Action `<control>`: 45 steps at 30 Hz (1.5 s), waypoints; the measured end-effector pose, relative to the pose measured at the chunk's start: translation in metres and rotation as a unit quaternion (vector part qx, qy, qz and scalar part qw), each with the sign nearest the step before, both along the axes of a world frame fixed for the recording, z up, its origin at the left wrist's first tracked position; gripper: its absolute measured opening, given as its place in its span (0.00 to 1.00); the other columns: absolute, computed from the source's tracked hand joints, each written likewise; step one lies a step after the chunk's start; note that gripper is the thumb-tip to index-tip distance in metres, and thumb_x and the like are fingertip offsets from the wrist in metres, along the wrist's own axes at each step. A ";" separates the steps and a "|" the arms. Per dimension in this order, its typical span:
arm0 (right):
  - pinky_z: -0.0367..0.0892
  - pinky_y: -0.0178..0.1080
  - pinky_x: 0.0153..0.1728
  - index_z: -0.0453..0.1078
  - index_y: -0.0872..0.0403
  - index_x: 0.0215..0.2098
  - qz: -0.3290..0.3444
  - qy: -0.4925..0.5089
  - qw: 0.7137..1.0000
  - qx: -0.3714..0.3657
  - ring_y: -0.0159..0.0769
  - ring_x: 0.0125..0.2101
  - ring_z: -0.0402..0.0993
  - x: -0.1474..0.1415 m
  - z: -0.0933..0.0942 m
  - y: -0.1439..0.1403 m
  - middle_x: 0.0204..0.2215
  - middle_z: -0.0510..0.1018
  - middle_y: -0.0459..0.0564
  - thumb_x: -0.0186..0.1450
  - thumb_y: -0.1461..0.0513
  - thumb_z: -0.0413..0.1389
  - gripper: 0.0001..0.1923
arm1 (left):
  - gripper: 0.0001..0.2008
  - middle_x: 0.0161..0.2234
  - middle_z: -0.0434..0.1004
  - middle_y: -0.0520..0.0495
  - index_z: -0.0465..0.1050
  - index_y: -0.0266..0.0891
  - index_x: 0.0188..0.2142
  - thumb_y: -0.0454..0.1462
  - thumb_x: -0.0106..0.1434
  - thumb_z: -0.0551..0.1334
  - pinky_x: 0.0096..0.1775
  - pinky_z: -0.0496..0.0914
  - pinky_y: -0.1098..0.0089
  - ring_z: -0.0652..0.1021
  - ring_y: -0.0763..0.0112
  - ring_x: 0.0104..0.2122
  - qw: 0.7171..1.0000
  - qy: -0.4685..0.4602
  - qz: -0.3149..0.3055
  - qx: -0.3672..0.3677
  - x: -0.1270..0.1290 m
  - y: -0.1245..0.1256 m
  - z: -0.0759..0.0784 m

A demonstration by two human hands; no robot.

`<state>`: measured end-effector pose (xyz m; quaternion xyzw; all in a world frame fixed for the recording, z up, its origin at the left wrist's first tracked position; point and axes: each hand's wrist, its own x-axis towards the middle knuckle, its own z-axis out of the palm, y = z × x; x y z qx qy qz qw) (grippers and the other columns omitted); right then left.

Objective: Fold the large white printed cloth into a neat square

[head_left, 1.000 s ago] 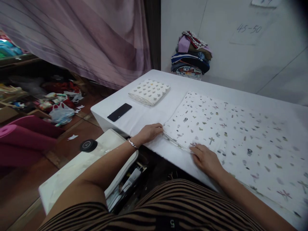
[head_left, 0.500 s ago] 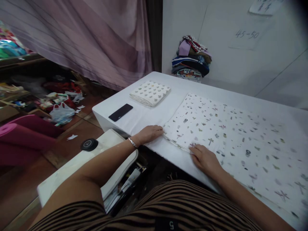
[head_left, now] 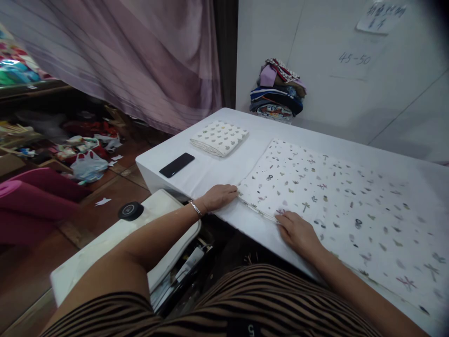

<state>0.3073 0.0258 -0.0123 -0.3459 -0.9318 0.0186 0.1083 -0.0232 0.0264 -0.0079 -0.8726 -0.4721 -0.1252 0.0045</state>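
Observation:
A white printed cloth (head_left: 326, 201), layered along its near edge, lies flat over the right part of the table. My left hand (head_left: 220, 196), with a bracelet at the wrist, pinches its near left corner. Farther right on the same front edge, my right hand (head_left: 297, 232) grips the cloth between thumb and fingers. A smaller folded cloth (head_left: 220, 137) with a green print rests beyond my left hand, beside a black phone (head_left: 177, 164).
The white table (head_left: 210, 171) runs along a pale wall. A pile of folded clothes (head_left: 278, 91) stands at its back. A low white cabinet (head_left: 94, 262) carrying a round black object (head_left: 131, 211) is at my left. A pink roll (head_left: 38, 196) and clutter cover the floor.
The view has tilted up slightly, so more of the wall notes shows. Both hands keep the same hold on the cloth's front edge, and the cloth looks unmoved.

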 end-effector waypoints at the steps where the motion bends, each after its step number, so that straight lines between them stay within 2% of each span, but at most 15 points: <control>1: 0.68 0.40 0.38 0.71 0.55 0.47 0.000 -0.001 1.000 -0.001 0.41 0.41 0.70 0.000 0.000 0.000 0.41 0.75 0.56 0.65 0.64 0.45 0.17 | 0.11 0.42 0.73 0.47 0.68 0.42 0.42 0.37 0.68 0.48 0.37 0.64 0.68 0.73 0.68 0.38 1.000 0.012 -0.003 0.006 -0.002 -0.002 -0.002; 4: 0.67 0.40 0.38 0.70 0.56 0.48 -0.002 -0.005 1.000 -0.007 0.41 0.41 0.70 0.000 0.001 0.000 0.41 0.74 0.56 0.66 0.64 0.45 0.17 | 0.13 0.45 0.72 0.45 0.68 0.41 0.45 0.34 0.68 0.46 0.36 0.64 0.68 0.73 0.67 0.39 0.998 0.052 -0.012 0.029 -0.004 -0.006 -0.004; 8: 0.67 0.39 0.39 0.70 0.56 0.48 0.001 -0.012 1.000 -0.013 0.41 0.41 0.70 0.000 0.001 0.000 0.42 0.74 0.56 0.66 0.64 0.45 0.16 | 0.15 0.46 0.71 0.45 0.66 0.42 0.49 0.31 0.66 0.48 0.36 0.63 0.68 0.72 0.68 0.38 0.997 0.057 -0.035 0.038 -0.007 -0.006 0.001; 15: 0.67 0.39 0.38 0.70 0.55 0.49 0.001 -0.026 1.000 -0.015 0.41 0.40 0.70 -0.001 0.000 0.001 0.42 0.74 0.56 0.67 0.63 0.45 0.17 | 0.11 0.38 0.71 0.46 0.68 0.42 0.38 0.30 0.65 0.49 0.34 0.62 0.65 0.70 0.66 0.35 0.994 0.084 -0.070 0.018 -0.001 0.005 0.017; 20: 0.67 0.39 0.39 0.70 0.55 0.49 0.002 -0.032 0.999 -0.015 0.40 0.42 0.70 0.001 -0.001 0.003 0.44 0.74 0.56 0.68 0.63 0.44 0.17 | 0.10 0.30 0.70 0.46 0.66 0.40 0.30 0.27 0.62 0.50 0.33 0.60 0.65 0.68 0.68 0.29 0.985 0.140 -0.088 0.049 0.008 0.012 0.022; 24: 0.67 0.37 0.39 0.69 0.54 0.51 0.005 -0.007 1.000 -0.027 0.38 0.43 0.70 0.004 0.003 0.005 0.45 0.74 0.56 0.68 0.62 0.43 0.18 | 0.09 0.29 0.69 0.46 0.66 0.38 0.29 0.27 0.61 0.51 0.33 0.59 0.65 0.67 0.68 0.27 0.976 0.177 -0.095 0.083 0.006 0.010 0.027; 27: 0.67 0.37 0.38 0.69 0.54 0.51 0.017 -0.035 0.998 -0.039 0.39 0.43 0.70 0.002 0.010 0.001 0.45 0.74 0.55 0.68 0.62 0.43 0.18 | 0.09 0.30 0.70 0.46 0.66 0.39 0.29 0.27 0.61 0.52 0.34 0.60 0.65 0.68 0.68 0.28 0.976 0.177 -0.101 0.078 0.001 0.005 0.027; 30: 0.66 0.39 0.38 0.71 0.54 0.46 0.031 -0.085 0.995 -0.041 0.40 0.41 0.70 -0.004 0.017 -0.004 0.43 0.74 0.55 0.69 0.63 0.42 0.17 | 0.07 0.31 0.70 0.47 0.65 0.39 0.30 0.29 0.62 0.52 0.35 0.60 0.65 0.68 0.69 0.29 0.976 0.179 -0.106 0.061 -0.002 -0.001 0.023; 33: 0.64 0.39 0.38 0.71 0.55 0.43 0.021 -0.093 0.995 -0.027 0.41 0.41 0.68 -0.009 0.022 -0.009 0.43 0.74 0.56 0.69 0.64 0.43 0.15 | 0.08 0.32 0.70 0.47 0.65 0.39 0.31 0.29 0.63 0.51 0.35 0.60 0.66 0.68 0.69 0.30 0.979 0.174 -0.093 0.055 -0.003 -0.004 0.018; 35: 0.63 0.39 0.38 0.71 0.56 0.43 0.023 -0.093 0.995 -0.014 0.42 0.41 0.67 -0.013 0.023 -0.009 0.42 0.73 0.56 0.68 0.65 0.44 0.14 | 0.07 0.32 0.70 0.47 0.64 0.39 0.31 0.29 0.63 0.51 0.35 0.60 0.66 0.68 0.69 0.30 0.981 0.166 -0.087 0.054 -0.002 -0.004 0.017; 40: 0.63 0.40 0.37 0.65 0.57 0.52 0.049 -0.088 0.995 0.011 0.41 0.40 0.66 -0.044 0.021 -0.001 0.41 0.72 0.56 0.67 0.68 0.44 0.17 | 0.06 0.33 0.71 0.46 0.65 0.39 0.33 0.29 0.63 0.52 0.35 0.61 0.66 0.69 0.67 0.31 0.977 0.190 -0.088 0.049 -0.001 -0.005 0.019; 45: 0.64 0.40 0.37 0.67 0.58 0.46 0.076 -0.104 0.991 0.024 0.43 0.41 0.65 -0.087 0.018 0.005 0.41 0.71 0.57 0.67 0.68 0.45 0.13 | 0.05 0.34 0.71 0.45 0.66 0.38 0.34 0.30 0.64 0.52 0.36 0.62 0.65 0.70 0.67 0.33 0.975 0.207 -0.069 0.038 -0.002 -0.007 0.023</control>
